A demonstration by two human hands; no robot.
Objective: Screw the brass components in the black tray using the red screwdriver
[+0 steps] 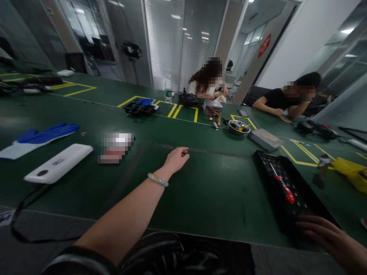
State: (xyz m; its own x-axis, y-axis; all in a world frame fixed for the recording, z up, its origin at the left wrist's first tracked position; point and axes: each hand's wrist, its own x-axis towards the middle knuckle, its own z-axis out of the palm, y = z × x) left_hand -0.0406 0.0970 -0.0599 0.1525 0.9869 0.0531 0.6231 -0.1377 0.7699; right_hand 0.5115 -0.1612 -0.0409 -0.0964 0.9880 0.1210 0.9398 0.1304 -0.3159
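My left hand [176, 158], with a pale bangle [158, 180] at the wrist, is over the middle of the green table. Its fingers are loosely curled, a gap shows beside the thumb, and I see nothing in it. At the lower right my right hand [325, 233] grips the near end of a long black tray [282, 217]; the hand is a little blurred and its thumb is hidden. Inside the tray lies a screwdriver [286, 193] with a red and black handle, its shaft pointing away from me.
To the left are a white power bank [59, 163] with a strap, blue-and-white gloves [40, 137] and a blurred-out item [116, 148]. Farther back stand a bottle [168, 91], a metal bowl [239, 131], a grey box [265, 139] and a wired metal unit [212, 107]. Two people sit opposite.
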